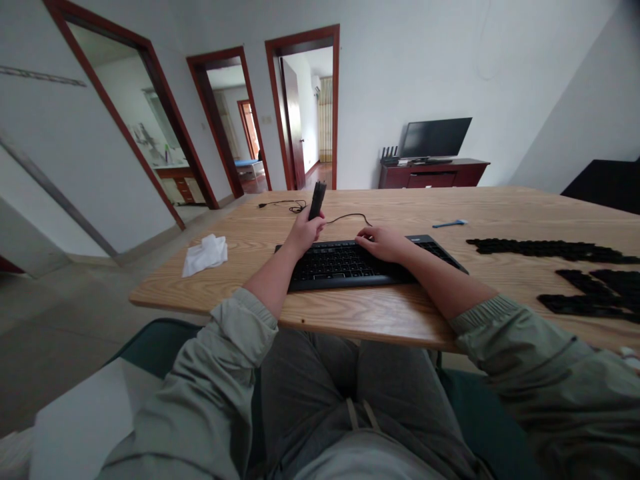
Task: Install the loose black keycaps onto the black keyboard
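Place: we're looking into a home — several rooms are opening off this one.
Television: it's standing on a red-brown cabinet by the wall.
Left doorway: a counter with drawers is showing — a washroom, seemingly.
Middle doorway: a blue-topped bed, apparently, is peeking out.
Right doorway: a curtain is hanging beyond an open door.
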`<state>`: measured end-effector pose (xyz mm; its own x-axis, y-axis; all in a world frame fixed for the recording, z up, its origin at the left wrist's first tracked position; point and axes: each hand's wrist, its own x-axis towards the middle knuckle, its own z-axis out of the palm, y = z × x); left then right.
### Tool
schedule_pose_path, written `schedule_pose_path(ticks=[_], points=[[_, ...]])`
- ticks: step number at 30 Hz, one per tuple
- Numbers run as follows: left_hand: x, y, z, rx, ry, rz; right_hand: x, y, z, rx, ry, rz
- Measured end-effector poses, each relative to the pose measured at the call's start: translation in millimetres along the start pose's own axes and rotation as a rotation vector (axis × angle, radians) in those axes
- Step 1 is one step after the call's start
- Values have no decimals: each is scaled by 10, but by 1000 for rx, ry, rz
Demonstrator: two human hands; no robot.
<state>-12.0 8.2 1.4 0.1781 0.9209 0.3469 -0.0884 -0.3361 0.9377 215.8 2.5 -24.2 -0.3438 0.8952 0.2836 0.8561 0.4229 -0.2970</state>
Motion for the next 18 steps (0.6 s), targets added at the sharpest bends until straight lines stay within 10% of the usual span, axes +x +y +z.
schedule_pose_path(ticks=[18], points=[[-24, 6, 83, 202, -145, -5, -36, -583, -47, 424, 243, -247]])
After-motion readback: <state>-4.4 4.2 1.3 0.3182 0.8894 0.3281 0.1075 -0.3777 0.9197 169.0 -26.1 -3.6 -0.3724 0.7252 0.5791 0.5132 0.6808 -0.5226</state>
